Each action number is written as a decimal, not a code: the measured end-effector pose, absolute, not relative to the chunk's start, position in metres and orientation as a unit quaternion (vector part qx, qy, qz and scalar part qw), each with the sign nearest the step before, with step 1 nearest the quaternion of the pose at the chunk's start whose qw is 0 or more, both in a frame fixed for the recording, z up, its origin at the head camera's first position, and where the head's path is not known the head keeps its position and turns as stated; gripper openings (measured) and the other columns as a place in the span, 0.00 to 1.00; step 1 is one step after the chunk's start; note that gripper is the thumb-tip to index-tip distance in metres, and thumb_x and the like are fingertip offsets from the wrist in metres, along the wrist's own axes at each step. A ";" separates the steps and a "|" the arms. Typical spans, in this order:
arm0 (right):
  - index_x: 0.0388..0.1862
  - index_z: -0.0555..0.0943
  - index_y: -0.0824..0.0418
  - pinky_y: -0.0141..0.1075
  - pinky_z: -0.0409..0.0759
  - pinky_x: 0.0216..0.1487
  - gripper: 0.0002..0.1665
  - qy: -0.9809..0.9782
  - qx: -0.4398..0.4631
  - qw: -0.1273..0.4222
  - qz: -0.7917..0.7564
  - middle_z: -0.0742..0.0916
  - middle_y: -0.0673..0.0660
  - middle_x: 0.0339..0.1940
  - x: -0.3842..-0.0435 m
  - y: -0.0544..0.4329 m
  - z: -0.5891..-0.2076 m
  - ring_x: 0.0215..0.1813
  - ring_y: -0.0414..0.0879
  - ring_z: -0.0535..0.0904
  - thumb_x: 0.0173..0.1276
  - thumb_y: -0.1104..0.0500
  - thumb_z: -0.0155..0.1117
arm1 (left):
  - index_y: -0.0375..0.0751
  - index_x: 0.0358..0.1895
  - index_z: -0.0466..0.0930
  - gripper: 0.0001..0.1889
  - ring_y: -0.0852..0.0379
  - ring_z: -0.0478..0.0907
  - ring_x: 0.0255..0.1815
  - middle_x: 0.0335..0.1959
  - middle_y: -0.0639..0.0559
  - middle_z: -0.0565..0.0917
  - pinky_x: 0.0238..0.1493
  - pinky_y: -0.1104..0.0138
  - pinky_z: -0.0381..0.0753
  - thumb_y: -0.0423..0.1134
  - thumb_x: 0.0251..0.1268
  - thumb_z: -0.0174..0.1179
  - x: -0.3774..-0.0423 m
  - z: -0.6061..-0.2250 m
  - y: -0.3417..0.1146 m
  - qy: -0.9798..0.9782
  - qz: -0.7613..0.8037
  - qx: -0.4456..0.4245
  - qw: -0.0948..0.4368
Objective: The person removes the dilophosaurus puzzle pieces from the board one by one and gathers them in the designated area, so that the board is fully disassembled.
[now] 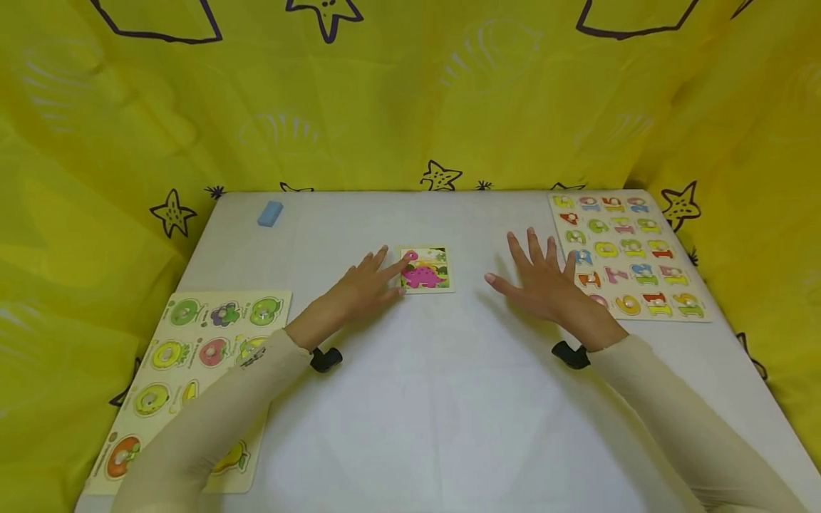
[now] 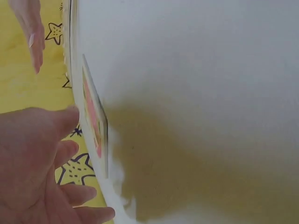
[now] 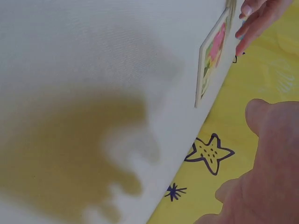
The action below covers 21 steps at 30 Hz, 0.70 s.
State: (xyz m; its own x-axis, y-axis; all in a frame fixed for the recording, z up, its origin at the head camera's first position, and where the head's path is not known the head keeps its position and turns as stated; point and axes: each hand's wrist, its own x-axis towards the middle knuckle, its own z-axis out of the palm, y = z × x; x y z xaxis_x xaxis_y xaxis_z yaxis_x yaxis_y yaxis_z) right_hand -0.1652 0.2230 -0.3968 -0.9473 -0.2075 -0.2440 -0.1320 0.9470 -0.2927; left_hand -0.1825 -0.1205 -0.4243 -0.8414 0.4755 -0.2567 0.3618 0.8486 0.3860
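A small square dinosaur picture puzzle (image 1: 425, 274) with a pink dinosaur lies flat on the white table, near its middle. My left hand (image 1: 364, 288) is at its left side with fingers spread; the index fingertip overlaps the picture's left part in the head view. From the left wrist view, the left hand (image 2: 32, 163) appears above the table with the puzzle (image 2: 96, 119) just beyond the thumb. To the right of the puzzle, my right hand (image 1: 541, 285) is held apart from it, fingers spread and nothing in them. The right wrist view shows the right thumb and palm (image 3: 275, 154).
A fruit peg board (image 1: 221, 335) lies at the left, partly under the left forearm. At the back right is a number peg board (image 1: 616, 249), its near-left corner overlapped by the right hand. A blue block (image 1: 270, 214) sits at the back left. Yellow patterned cloth (image 1: 385, 107) surrounds the table.
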 end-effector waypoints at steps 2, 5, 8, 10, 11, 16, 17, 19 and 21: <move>0.90 0.35 0.50 0.81 0.25 0.72 0.61 0.977 -0.089 0.137 -0.139 0.36 0.67 0.88 -0.166 0.220 -0.397 0.84 0.78 0.27 0.74 0.18 0.39 | 0.60 0.86 0.53 0.33 0.30 0.46 0.86 0.88 0.36 0.44 0.80 0.32 0.52 0.55 0.85 0.48 -0.181 -0.426 -0.117 0.947 0.167 0.213 0.172; 0.90 0.34 0.50 0.80 0.24 0.73 0.61 0.975 -0.092 0.139 -0.144 0.36 0.66 0.88 -0.167 0.215 -0.399 0.84 0.78 0.27 0.74 0.18 0.40 | 0.61 0.86 0.55 0.30 0.30 0.47 0.86 0.88 0.36 0.46 0.80 0.33 0.52 0.54 0.87 0.45 -0.180 -0.430 -0.112 0.949 0.167 0.205 0.169; 0.90 0.33 0.50 0.79 0.23 0.73 0.61 0.975 -0.097 0.140 -0.146 0.35 0.66 0.88 -0.168 0.209 -0.401 0.84 0.78 0.27 0.75 0.19 0.41 | 0.62 0.85 0.56 0.29 0.30 0.47 0.86 0.88 0.36 0.46 0.80 0.33 0.51 0.53 0.87 0.44 -0.178 -0.432 -0.109 0.951 0.167 0.199 0.169; 0.90 0.33 0.50 0.79 0.24 0.74 0.61 0.974 -0.100 0.138 -0.146 0.36 0.66 0.88 -0.169 0.205 -0.402 0.84 0.77 0.28 0.75 0.20 0.41 | 0.62 0.85 0.57 0.29 0.29 0.48 0.85 0.87 0.35 0.47 0.80 0.32 0.52 0.53 0.87 0.44 -0.177 -0.433 -0.108 0.953 0.161 0.198 0.164; 0.90 0.33 0.50 0.79 0.23 0.74 0.60 0.974 -0.102 0.138 -0.148 0.36 0.66 0.88 -0.170 0.203 -0.402 0.84 0.77 0.28 0.75 0.20 0.41 | 0.61 0.85 0.58 0.29 0.28 0.49 0.85 0.87 0.35 0.48 0.79 0.32 0.53 0.53 0.87 0.45 -0.176 -0.433 -0.107 0.954 0.158 0.199 0.160; 0.90 0.34 0.50 0.77 0.25 0.75 0.59 0.972 -0.112 0.135 -0.156 0.39 0.66 0.89 -0.177 0.193 -0.406 0.86 0.75 0.30 0.77 0.22 0.42 | 0.59 0.85 0.60 0.28 0.27 0.49 0.85 0.86 0.33 0.51 0.79 0.31 0.53 0.51 0.87 0.45 -0.171 -0.430 -0.106 0.956 0.148 0.202 0.153; 0.90 0.34 0.50 0.77 0.25 0.76 0.58 0.971 -0.114 0.135 -0.160 0.40 0.66 0.89 -0.179 0.190 -0.407 0.86 0.74 0.30 0.78 0.23 0.42 | 0.59 0.85 0.60 0.28 0.27 0.49 0.85 0.86 0.33 0.51 0.79 0.31 0.53 0.51 0.87 0.45 -0.171 -0.430 -0.106 0.956 0.147 0.202 0.153; 0.90 0.35 0.51 0.75 0.26 0.77 0.57 0.970 -0.117 0.132 -0.167 0.41 0.66 0.89 -0.182 0.185 -0.409 0.87 0.72 0.33 0.79 0.24 0.43 | 0.59 0.85 0.60 0.28 0.27 0.49 0.85 0.86 0.33 0.52 0.79 0.31 0.53 0.51 0.87 0.45 -0.171 -0.429 -0.105 0.957 0.145 0.200 0.153; 0.90 0.37 0.51 0.74 0.28 0.78 0.55 0.969 -0.119 0.129 -0.172 0.44 0.66 0.89 -0.186 0.180 -0.412 0.87 0.70 0.35 0.80 0.27 0.45 | 0.59 0.84 0.60 0.28 0.27 0.49 0.85 0.86 0.33 0.52 0.79 0.31 0.53 0.51 0.87 0.45 -0.171 -0.429 -0.104 0.958 0.143 0.198 0.153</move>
State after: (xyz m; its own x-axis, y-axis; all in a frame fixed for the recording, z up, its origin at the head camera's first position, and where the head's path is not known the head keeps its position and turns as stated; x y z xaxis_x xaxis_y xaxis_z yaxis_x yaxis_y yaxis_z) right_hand -0.1860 0.1803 -0.4119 -0.9387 -0.2749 -0.2082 -0.1864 0.9123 -0.3645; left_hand -0.1709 -0.1043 -0.4286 -0.8747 0.4235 -0.2358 0.3360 0.8804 0.3347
